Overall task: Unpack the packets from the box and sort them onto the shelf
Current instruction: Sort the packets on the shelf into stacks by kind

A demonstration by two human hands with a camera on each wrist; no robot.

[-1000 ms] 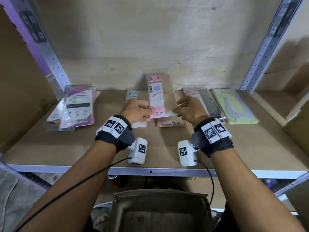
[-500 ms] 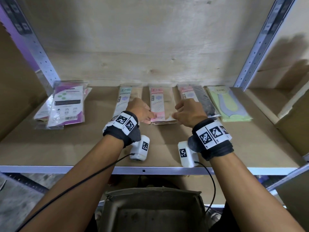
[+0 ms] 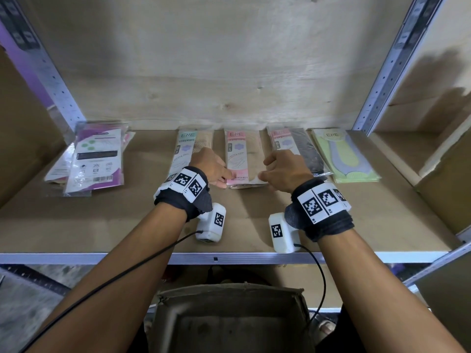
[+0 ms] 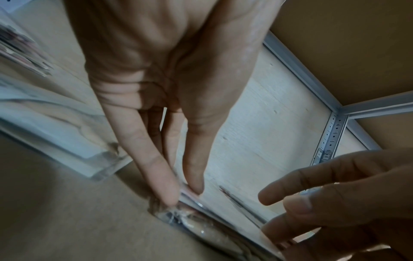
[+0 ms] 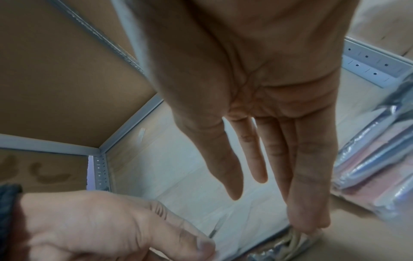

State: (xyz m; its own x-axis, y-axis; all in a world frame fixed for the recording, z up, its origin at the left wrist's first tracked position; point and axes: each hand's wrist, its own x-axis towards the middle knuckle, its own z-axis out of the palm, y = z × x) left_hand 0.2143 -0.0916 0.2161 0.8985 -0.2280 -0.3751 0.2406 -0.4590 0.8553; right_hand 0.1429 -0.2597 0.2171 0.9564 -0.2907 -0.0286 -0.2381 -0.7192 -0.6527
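Five packet piles [image 3: 238, 159] line one shelf [image 3: 127, 233].

Right hand [image 5: 257, 98], fingers straight, fingertips [image 5: 308, 219] touching the packet [image 5: 297, 236] edge.

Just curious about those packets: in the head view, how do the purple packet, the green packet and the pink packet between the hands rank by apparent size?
1. Purple packet
2. Green packet
3. Pink packet, narrowest, its lower corners hidden by hands

Wide-angle distortion makes the first two uncertain.
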